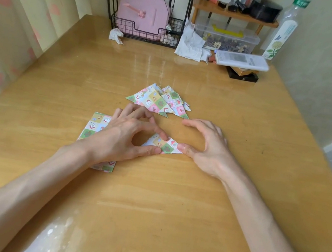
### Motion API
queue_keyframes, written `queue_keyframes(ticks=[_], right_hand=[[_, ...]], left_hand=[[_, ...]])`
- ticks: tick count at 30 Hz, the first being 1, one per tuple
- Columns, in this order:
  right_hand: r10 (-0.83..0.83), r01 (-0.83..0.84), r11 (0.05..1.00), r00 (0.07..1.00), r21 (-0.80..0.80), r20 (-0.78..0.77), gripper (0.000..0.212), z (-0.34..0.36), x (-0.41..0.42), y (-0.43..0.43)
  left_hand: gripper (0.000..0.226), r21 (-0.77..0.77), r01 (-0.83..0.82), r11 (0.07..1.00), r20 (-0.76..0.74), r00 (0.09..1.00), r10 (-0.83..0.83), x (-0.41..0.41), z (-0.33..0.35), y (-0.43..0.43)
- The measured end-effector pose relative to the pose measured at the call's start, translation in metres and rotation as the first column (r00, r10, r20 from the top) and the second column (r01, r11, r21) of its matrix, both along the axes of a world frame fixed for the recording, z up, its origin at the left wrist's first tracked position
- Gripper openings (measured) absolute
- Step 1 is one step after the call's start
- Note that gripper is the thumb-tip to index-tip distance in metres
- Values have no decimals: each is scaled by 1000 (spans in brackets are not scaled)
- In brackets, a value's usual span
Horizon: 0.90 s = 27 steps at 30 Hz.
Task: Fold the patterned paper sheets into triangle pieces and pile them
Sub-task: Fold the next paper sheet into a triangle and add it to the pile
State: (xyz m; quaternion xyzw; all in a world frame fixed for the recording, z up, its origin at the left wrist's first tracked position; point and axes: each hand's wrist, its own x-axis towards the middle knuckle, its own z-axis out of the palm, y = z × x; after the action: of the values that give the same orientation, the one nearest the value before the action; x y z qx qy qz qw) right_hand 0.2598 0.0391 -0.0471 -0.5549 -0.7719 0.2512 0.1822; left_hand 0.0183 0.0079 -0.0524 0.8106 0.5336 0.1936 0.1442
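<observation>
A small folded patterned paper piece [165, 145] lies flat on the wooden table [169, 203] between my hands. My left hand [128, 137] pinches its left part with thumb and fingertips. My right hand [205, 148] presses its right corner with the thumb, fingers curled above. A pile of folded patterned triangles [160, 100] lies just beyond my hands. A stack of unfolded patterned sheets [95, 127] sits under my left wrist, partly hidden by it.
At the back stand a black wire basket [145, 32] holding a pink case, crumpled white paper [191, 42], a clear plastic box [226, 37], a remote on boxes [242, 60], a bottle [282, 33] and a small wooden shelf [234, 13]. A curtain hangs left.
</observation>
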Motion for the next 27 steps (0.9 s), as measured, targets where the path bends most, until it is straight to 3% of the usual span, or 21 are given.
queue_keyframes(ticks=[9, 18, 22, 27], right_hand=[[24, -22, 1000, 997, -18, 79, 46, 6, -4, 0], [19, -18, 998, 999, 52, -31, 16, 7, -2, -14], [18, -15, 997, 999, 69, -45, 15, 7, -8, -16], [2, -2, 1000, 948, -1, -317, 19, 7, -12, -18]], left_hand=[[35, -8, -2, 1000, 3, 1000, 2, 1, 2, -2], [36, 78, -11, 997, 7, 1000, 11, 0, -2, -4], [37, 130, -9, 992, 14, 1000, 7, -1, -4, -4], [53, 120, -25, 992, 91, 996, 14, -3, -6, -6]])
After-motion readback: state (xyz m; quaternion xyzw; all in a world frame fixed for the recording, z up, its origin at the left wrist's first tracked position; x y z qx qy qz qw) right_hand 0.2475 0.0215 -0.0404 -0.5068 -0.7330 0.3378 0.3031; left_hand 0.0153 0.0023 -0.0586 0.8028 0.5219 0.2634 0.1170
